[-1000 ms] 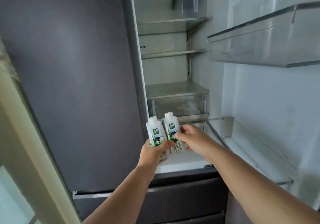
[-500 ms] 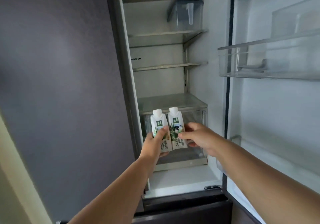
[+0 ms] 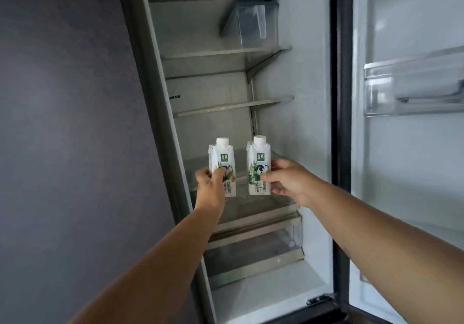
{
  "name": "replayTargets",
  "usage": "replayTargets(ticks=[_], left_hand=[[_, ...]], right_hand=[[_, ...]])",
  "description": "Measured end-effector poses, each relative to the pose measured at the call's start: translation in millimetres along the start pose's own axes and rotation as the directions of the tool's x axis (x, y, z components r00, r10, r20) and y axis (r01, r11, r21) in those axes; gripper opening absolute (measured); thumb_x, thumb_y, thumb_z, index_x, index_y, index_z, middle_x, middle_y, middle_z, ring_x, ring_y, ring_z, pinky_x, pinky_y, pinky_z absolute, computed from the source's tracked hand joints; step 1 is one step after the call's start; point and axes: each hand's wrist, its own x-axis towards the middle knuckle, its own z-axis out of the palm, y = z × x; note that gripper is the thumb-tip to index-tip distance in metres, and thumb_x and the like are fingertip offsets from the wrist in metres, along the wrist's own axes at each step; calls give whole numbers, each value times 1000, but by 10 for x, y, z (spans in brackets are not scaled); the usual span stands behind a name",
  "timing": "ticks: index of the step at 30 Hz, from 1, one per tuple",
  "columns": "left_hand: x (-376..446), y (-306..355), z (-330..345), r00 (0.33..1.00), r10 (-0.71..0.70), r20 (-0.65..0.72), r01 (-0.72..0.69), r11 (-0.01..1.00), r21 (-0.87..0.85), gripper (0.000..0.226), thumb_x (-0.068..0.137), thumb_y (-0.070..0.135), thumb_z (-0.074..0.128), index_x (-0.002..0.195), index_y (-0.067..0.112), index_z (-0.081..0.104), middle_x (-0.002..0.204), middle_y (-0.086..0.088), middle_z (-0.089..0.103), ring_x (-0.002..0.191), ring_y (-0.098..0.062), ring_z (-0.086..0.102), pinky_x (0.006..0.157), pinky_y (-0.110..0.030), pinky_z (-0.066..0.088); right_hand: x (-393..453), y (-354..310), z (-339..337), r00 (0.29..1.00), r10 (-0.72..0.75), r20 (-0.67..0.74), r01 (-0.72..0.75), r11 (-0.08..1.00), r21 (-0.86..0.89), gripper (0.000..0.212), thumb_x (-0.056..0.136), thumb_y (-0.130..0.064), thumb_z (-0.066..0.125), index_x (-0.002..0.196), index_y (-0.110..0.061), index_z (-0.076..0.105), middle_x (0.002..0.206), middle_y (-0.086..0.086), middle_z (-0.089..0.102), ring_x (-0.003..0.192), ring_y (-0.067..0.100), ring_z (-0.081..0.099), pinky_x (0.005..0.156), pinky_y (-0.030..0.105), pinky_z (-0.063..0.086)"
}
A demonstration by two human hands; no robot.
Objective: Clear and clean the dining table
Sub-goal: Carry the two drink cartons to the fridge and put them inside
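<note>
Both cartons stand upright, caps at twelve o'clock, lifted toward the fridge shelf (image 3: 241, 198) beyond. The left hand (image 3: 212, 185) has its fingers wrapped round the left milk carton (image 3: 222, 167); the right hand (image 3: 288, 180) pinches the right milk carton (image 3: 258, 167) from three o'clock. Against a second ago, the cartons sit apart and higher, level with the shelf.

Fridge (image 3: 301, 128) is wide open, and its shelves look pretty bare. The top shelf (image 3: 226, 53) has just a clear plastic container (image 3: 253, 26) sitting toward the back right. The shelf (image 3: 231, 106) below that has nothing visible on it. Can't tell if the two milk cartons (image 3: 259, 170) are actually resting on the lower shelf (image 3: 251, 208).
</note>
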Motion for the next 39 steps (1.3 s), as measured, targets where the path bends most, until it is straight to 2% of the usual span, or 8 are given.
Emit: replayTargets(ticks=[5, 9, 12, 18, 23, 29, 35, 39], left_hand=[[418, 60, 127, 997, 53, -55, -48, 996, 77, 38, 100, 38, 46, 132, 23, 31, 111, -6, 60, 81, -15, 58, 60, -26, 41], [821, 15, 234, 981, 99, -168, -64, 976, 206, 53, 75, 73, 44, 119, 42, 36, 118, -4, 59, 102, -28, 59, 87, -47, 52], [1215, -157, 322, 952, 134, -275, -40, 946, 322, 59, 60, 84, 36, 107, 49, 40, 114, -1, 60, 104, -28, 59, 89, -53, 51], [1457, -93, 456, 950, 123, -286, -36, 955, 293, 40, 88, 57, 56, 119, 33, 52, 114, 0, 62, 98, -22, 61, 86, -41, 53], [1771, -247, 551, 962, 77, -263, 4, 955, 295, 38, 92, 43, 59, 123, 21, 53, 119, -4, 64, 96, -24, 62, 91, -41, 52], [2040, -408, 600, 963, 105, -250, 43, 852, 522, 31, 91, 48, 55, 116, 29, 56, 113, -1, 66, 97, -26, 64, 90, -49, 51], [2195, -432, 606, 967, 26, -252, 113, 847, 519, 26, 98, 35, 49, 117, 19, 53, 118, -6, 64, 103, -28, 62, 96, -48, 47], [2288, -443, 615, 971, 28, -237, 109, 832, 544, 25, 99, 32, 46, 118, 18, 56, 120, -7, 64, 107, -29, 61, 99, -48, 45]], right_hand=[[398, -172, -31, 996, -56, -73, 54, 998, -37, 25, 85, -7, 69, 103, -24, 64, 105, 0, 73, 98, 18, 67, 68, 27, 49], [732, -250, -11, 994, -77, -74, 72, 995, -70, 32, 86, -1, 67, 114, -16, 61, 99, -2, 69, 93, 17, 65, 69, 27, 50], [1003, -274, -11, 995, -68, -66, 62, 994, -90, 37, 86, 0, 67, 119, -15, 58, 104, 1, 66, 95, 19, 63, 68, 26, 51], [1454, -273, -27, 997, -40, -61, 33, 992, -120, 38, 88, -1, 66, 122, -14, 56, 113, 5, 66, 98, 21, 62, 78, 31, 52], [1792, -205, -27, 999, -10, -54, 3, 991, -137, 38, 89, 1, 62, 124, -11, 55, 122, 11, 65, 100, 22, 61, 82, 33, 52], [2059, -86, 56, 999, 2, -48, -11, 983, -185, 43, 88, 2, 64, 128, -9, 55, 124, 13, 65, 108, 27, 63, 86, 36, 53], [2230, 52, 141, 998, -24, -63, 4, 954, -299, 37, 86, 3, 64, 120, -11, 61, 113, 9, 70, 100, 23, 66, 92, 42, 53], [2357, 162, 193, 991, -85, -103, 36, 914, -403, 31, 83, -8, 66, 109, -25, 64, 105, 1, 72, 92, 19, 67, 90, 46, 54]])
